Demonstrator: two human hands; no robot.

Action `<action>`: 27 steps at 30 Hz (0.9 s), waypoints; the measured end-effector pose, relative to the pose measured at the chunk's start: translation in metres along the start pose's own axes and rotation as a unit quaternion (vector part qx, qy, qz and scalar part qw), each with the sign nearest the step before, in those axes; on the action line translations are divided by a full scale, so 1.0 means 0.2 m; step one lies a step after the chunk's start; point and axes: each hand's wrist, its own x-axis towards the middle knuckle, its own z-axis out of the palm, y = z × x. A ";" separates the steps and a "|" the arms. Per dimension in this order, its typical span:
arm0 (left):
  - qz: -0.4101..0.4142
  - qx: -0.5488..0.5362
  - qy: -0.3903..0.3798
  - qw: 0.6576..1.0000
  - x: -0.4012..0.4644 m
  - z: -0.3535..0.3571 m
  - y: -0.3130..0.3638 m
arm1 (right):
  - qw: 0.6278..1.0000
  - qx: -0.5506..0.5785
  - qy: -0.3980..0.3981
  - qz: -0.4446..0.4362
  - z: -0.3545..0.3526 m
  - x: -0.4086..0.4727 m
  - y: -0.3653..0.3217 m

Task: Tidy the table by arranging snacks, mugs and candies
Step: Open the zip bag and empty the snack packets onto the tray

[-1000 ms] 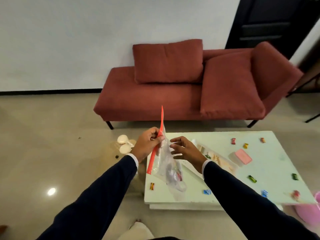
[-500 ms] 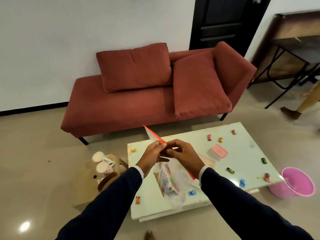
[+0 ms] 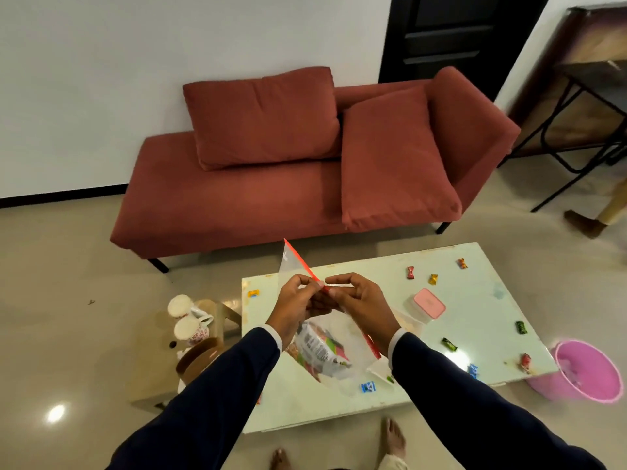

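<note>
A clear zip bag (image 3: pixel 334 359) with a red seal strip hangs above the pale green table (image 3: pixel 475 300), with snack packets inside it. My left hand (image 3: pixel 296 308) and my right hand (image 3: pixel 359 303) both pinch the red strip at its middle, fingertips almost touching. Wrapped candies lie scattered on the table, such as a red one (image 3: pixel 411 272), a gold one (image 3: pixel 433 279) and a blue one (image 3: pixel 368 387). A small box with a pink lid (image 3: pixel 428 302) sits right of my hands. Two floral mugs (image 3: pixel 190 320) stand in a cardboard box on the floor at the left.
A red sofa (image 3: pixel 271 198) with two cushions stands behind the table. A pink bucket (image 3: pixel 583 371) sits on the floor by the table's right corner. A dark metal-legged table (image 3: pixel 583 106) is at the far right, with another person's foot (image 3: pixel 583 223) below it. My bare feet (image 3: pixel 393 435) show at the bottom.
My hands came together on the red strip, which swung from upright to a slant. The view turned right, revealing the pink bucket and the mugs' box.
</note>
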 end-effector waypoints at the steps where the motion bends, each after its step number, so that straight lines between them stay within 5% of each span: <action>1: 0.005 -0.002 0.006 1.000 0.02 0.04 0.01 | 1.000 0.012 -0.011 0.000 -0.05 0.03 0.00; 14: 0.001 -0.054 0.108 0.993 0.12 0.59 0.03 | 0.993 0.000 -0.117 0.003 -0.60 0.26 -0.04; 27: 0.008 0.120 0.127 0.985 0.15 0.65 0.05 | 0.978 -0.148 -0.147 -0.019 -0.69 0.39 -0.11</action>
